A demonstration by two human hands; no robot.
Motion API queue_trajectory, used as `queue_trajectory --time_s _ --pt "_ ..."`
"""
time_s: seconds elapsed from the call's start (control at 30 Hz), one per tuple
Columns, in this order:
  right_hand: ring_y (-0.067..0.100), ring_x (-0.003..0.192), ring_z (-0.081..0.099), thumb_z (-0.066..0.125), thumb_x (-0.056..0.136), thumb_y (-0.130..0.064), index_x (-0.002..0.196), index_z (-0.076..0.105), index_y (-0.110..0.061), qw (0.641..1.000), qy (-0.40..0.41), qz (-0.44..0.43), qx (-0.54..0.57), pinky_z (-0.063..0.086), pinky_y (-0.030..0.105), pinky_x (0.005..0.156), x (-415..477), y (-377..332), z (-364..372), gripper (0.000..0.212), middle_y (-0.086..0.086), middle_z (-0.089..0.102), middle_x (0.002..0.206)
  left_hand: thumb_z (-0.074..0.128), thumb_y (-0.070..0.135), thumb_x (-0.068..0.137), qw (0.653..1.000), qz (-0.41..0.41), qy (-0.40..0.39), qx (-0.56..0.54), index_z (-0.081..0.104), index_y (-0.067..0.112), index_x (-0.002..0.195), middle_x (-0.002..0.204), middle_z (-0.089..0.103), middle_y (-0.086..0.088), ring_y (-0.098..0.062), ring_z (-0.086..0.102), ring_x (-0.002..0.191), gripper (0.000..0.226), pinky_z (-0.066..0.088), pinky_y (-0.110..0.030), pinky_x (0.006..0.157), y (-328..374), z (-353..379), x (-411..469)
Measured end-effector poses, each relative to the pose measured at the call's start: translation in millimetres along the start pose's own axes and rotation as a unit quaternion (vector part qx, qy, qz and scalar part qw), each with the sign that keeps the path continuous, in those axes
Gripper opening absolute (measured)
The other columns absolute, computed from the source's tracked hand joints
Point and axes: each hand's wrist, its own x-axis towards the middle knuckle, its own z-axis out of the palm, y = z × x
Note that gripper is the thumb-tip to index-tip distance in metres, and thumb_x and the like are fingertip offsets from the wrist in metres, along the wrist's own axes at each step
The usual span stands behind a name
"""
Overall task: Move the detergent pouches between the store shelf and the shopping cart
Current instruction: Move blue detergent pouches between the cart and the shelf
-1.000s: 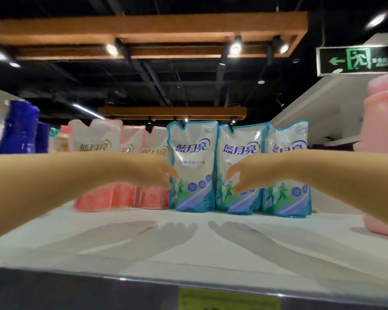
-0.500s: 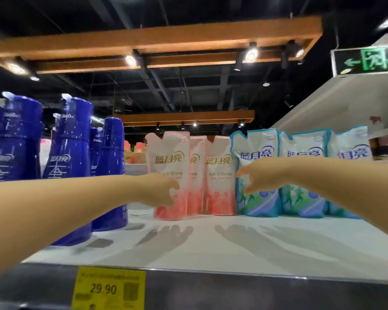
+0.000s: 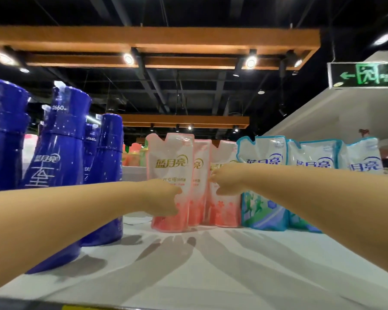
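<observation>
Your left hand [image 3: 164, 198] curls its fingers against the front pink pouch [image 3: 171, 157] and your right hand [image 3: 225, 182] against the rightmost pink pouch [image 3: 225, 211], both upright on the shelf [image 3: 211, 276], though a true grip cannot be told.

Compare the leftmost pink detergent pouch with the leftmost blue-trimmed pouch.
The pink detergent pouch fades to pink-red with gold lettering; the blue-trimmed pouch has a cyan border, blue lettering and green running figures.
The left hand overlaps the pink detergent pouch's front; only the right forearm crosses the blue-trimmed pouch.
Both stand upright on the white shelf, with the same notched top.
</observation>
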Motion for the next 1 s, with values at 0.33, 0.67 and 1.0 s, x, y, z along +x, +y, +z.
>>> queue_trajectory --time_s 0.33,0.67,1.0 --pt "0.029 0.142 0.020 0.036 0.097 -0.019 0.149 0.023 -0.021 0.995 -0.065 -0.028 -0.068 0.022 0.045 0.116 27.2 3.9 42.9 0.054 0.006 0.018 0.157 0.045 0.022 0.096 1.000 0.004 0.015 -0.017 0.039 0.016 0.139 0.140 0.045 -0.005 -0.023 0.047 0.124 0.044 0.041 -0.031 0.100 -12.1 23.2 27.4" --pt "0.025 0.146 0.002 0.031 0.095 -0.007 0.152 0.013 -0.020 0.992 -0.076 -0.040 -0.093 0.010 0.036 0.116 8.5 -8.4 38.5 0.061 0.007 0.000 0.159 0.049 0.028 0.094 0.999 0.013 0.034 -0.025 0.040 0.025 0.139 0.141 0.045 0.003 -0.016 0.047 0.123 0.046 0.037 -0.023 0.096 -17.6 34.6 23.1" --pt "0.024 0.131 0.040 0.045 0.095 -0.020 0.145 0.033 -0.023 0.992 -0.005 -0.020 0.123 0.036 0.035 0.105 6.5 -22.7 27.9 0.052 0.003 0.039 0.146 0.050 0.019 0.092 0.992 -0.035 0.090 -0.078 0.049 0.019 0.126 0.131 0.048 -0.005 -0.021 0.052 0.110 0.035 0.047 -0.028 0.090 -21.5 33.0 29.7"
